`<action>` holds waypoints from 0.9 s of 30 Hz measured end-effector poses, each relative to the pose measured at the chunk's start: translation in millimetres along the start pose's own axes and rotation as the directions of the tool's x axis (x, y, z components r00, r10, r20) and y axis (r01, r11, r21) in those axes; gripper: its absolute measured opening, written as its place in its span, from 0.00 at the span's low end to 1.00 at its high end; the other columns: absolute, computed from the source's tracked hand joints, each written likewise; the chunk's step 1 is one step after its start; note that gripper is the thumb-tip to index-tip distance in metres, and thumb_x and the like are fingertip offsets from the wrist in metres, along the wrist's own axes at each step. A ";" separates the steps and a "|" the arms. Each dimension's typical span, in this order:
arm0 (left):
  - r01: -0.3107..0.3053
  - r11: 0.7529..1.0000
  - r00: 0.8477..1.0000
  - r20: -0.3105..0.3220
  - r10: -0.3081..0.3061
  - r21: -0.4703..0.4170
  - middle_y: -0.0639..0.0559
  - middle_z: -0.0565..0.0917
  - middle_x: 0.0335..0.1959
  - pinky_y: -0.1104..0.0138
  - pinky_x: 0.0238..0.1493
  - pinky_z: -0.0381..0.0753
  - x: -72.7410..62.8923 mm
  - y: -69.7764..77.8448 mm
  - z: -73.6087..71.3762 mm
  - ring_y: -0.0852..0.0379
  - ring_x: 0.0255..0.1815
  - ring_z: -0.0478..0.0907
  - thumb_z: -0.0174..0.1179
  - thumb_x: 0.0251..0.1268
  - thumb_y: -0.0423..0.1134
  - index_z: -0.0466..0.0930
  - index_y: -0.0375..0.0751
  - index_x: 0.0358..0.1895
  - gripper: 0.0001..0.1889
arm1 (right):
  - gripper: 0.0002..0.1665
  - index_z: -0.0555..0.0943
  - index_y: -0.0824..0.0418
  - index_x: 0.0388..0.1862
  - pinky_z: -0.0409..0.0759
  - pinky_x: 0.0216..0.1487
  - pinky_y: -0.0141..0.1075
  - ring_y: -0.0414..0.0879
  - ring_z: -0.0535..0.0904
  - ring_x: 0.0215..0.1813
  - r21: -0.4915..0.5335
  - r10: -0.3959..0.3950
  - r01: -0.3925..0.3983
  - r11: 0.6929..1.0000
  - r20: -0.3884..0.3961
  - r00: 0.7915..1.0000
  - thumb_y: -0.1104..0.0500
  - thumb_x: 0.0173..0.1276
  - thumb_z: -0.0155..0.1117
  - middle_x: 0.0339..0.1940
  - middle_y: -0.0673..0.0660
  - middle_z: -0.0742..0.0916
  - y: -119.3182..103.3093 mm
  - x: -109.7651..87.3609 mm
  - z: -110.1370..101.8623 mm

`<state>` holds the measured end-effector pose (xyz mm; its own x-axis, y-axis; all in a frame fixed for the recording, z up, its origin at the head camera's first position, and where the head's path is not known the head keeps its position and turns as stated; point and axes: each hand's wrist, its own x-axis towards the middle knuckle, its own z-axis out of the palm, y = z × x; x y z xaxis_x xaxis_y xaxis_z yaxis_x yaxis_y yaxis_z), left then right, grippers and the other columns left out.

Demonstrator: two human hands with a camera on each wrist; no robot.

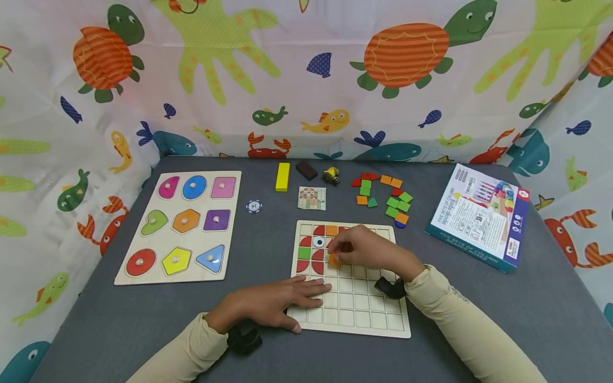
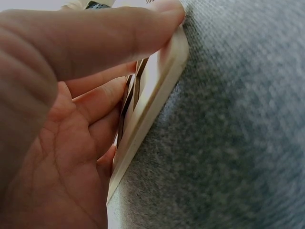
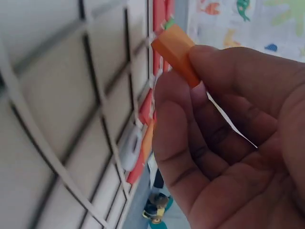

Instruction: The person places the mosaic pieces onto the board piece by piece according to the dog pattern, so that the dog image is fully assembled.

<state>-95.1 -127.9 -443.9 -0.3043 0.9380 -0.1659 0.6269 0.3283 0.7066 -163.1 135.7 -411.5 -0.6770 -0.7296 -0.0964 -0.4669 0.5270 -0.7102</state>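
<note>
The left hand (image 1: 280, 301) rests on a gridded board (image 1: 362, 319); the right hand (image 1: 367, 248) pinches an orange tile (image 1: 334, 260).

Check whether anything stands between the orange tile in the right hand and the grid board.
Nothing visible does, apart from the fingers pinching it. The right hand holds the orange tile close over the grid board. The left hand rests on the board's left side, clear of the tile.

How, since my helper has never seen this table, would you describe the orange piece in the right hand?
On the grey table, find the pale gridded board and the right hand over it. It pinches the orange piece; the other orange ones lie loose or sit in the board.
</note>
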 end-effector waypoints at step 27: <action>-0.002 1.000 1.000 0.004 0.002 0.005 0.55 0.51 0.78 0.55 0.74 0.43 0.1 -0.4 0.3 0.56 0.78 0.44 0.66 0.63 0.39 0.63 0.42 0.73 0.35 | 0.14 0.85 0.65 0.51 0.81 0.45 0.43 0.48 0.81 0.44 -0.110 0.112 -0.124 0.986 -0.111 0.988 0.62 0.69 0.63 0.44 0.55 0.87 34.5 7.4 -30.3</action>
<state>-95.2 -127.9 -444.5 -0.2999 0.9392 -0.1671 0.6310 0.3267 0.7036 -201.4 161.6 -415.6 -0.7837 -0.6135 -0.0975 -0.4389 0.6580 -0.6119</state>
